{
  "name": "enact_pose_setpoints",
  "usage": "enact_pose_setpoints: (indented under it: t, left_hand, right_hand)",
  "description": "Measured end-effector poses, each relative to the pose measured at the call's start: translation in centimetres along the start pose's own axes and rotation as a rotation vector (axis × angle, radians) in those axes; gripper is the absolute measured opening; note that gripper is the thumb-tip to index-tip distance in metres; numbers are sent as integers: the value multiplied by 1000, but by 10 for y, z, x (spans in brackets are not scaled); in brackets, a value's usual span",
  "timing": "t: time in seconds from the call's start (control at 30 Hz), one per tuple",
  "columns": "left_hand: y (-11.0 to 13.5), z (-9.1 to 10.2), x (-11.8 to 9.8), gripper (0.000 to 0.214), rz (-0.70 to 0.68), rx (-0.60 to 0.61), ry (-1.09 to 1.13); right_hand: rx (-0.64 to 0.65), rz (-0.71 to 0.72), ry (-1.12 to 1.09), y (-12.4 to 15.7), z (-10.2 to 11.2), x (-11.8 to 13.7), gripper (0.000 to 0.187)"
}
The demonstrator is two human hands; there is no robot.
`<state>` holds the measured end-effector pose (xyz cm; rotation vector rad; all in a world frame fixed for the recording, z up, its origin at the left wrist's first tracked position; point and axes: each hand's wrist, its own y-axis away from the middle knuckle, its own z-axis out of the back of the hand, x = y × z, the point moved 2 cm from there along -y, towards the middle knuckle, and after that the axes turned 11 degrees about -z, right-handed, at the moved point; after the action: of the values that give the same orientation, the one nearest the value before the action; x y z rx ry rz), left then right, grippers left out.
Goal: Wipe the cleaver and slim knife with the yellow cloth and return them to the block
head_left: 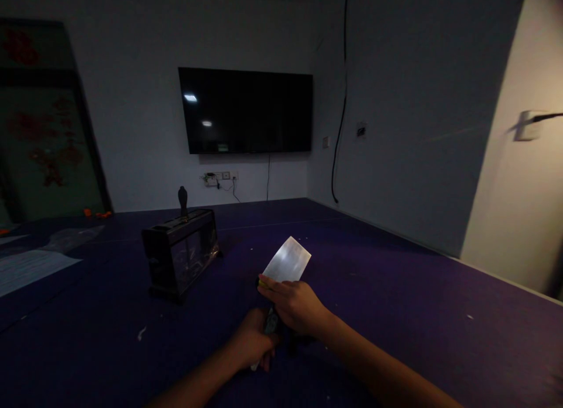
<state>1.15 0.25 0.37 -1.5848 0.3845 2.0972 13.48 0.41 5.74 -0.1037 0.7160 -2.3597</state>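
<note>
A cleaver [288, 261] with a broad, shiny, rectangular blade points up and away, just above the purple surface. My right hand [301, 305] is closed at the blade's near end. A small yellow and black piece [261, 283] shows at its fingertips. Just below and to the left, my left hand [255, 337] wraps round a dark piece with pale markings [271, 321]. Whether that piece is the cleaver's handle is hidden by the hands. To the left stands a black knife block [176, 252] with clear sides, one dark knife handle [183, 198] sticking up from it.
The purple surface [373, 291] has small white scraps on it. White paper [35, 268] and clear plastic [73, 238] lie at far left, near orange objects [97, 214]. A television [246, 112] hangs on the back wall, and a black cable [341, 126] runs down the right wall.
</note>
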Motion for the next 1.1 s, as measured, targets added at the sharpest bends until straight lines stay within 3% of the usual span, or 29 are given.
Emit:
enact_pose_setpoints:
  t: [0.33, 0.73, 1.1]
  left_hand:
    - [0, 0, 0, 12, -28, 10, -38]
    - [1, 2, -7, 16, -18, 117, -174]
    - [2, 1, -1, 11, -35, 99, -258]
  right_hand:
    - [-110, -36, -35, 3, 2, -9, 44]
    - [-132, -513, 137, 0, 13, -51, 48]
    - [-284, -677, 113, 6, 20, -84, 49]
